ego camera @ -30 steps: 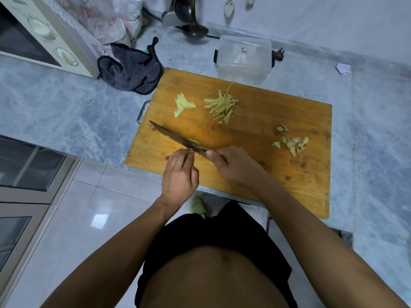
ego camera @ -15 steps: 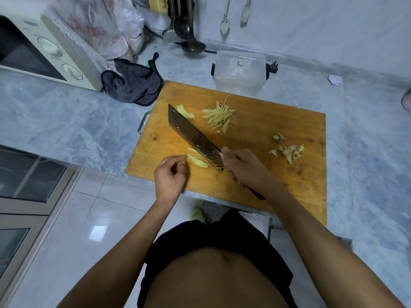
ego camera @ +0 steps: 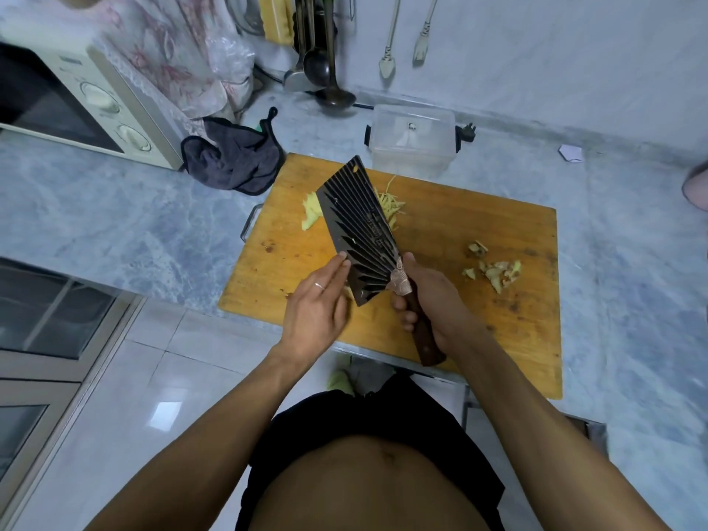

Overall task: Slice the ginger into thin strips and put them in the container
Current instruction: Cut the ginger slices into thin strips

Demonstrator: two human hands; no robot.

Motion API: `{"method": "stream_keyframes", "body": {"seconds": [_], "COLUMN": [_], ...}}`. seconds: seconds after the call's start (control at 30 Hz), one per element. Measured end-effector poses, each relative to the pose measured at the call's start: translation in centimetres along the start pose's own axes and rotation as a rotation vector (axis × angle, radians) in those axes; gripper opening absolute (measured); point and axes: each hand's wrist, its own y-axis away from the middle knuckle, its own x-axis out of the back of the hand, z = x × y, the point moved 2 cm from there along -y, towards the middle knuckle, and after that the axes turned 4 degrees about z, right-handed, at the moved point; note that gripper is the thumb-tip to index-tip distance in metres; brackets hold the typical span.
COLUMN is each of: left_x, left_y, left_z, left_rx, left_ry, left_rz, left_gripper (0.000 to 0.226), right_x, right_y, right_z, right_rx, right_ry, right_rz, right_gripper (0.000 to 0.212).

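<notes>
My right hand grips the brown handle of a dark ribbed cleaver, whose blade lies tilted flat above the wooden cutting board. My left hand has straight fingers touching the blade's lower left edge. A pile of thin ginger strips shows partly behind the blade. A few ginger slices lie left of the blade. The clear plastic container stands with its lid on just beyond the board's far edge.
Ginger peel scraps lie on the board's right part. A dark cloth sits left of the board, a microwave further left. Ladles and utensils hang at the wall. The marble counter edge runs by my body.
The cleaver has lifted from cutting edge-down and turned its flat side up. My left hand has opened and moved against the blade. The freshly cut ginger by my left hand is out of sight.
</notes>
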Motion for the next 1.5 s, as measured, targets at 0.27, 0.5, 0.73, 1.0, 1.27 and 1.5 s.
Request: {"method": "stream_keyframes", "body": {"seconds": [0.27,0.5,0.73,1.0,1.27,1.5], "left_x": [0.6,3.2,5.9,2.1,2.1,5.9], "left_y": [-0.3,-1.4,-5.1,-8.3,-8.6,-5.7], "left_z": [-0.8,-2.0,-1.6,-2.3,-3.0,-3.8], "left_rx": [0.035,0.460,0.254,0.428,0.493,0.545], "left_ry": [-0.009,0.167,0.257,0.290,0.401,0.465], "left_rz": [0.060,0.278,0.170,-0.684,-0.253,0.112], "left_gripper": [0.042,0.027,0.024,0.031,0.011,0.008], "right_x": [0.7,2.4,2.1,1.6,2.5,4.3], "right_y": [0.0,-0.1,0.1,0.9,0.9,0.3], "right_z": [0.5,0.9,1.9,3.3,3.5,2.8], "right_rx": [0.006,0.590,0.678,1.231,1.047,0.481], "right_ry": [-0.071,0.648,1.288,1.362,1.288,0.922], "right_rz": [0.011,0.118,0.137,0.223,0.211,0.224], "right_gripper": [0.048,0.045,0.047,0.047,0.047,0.041]}}
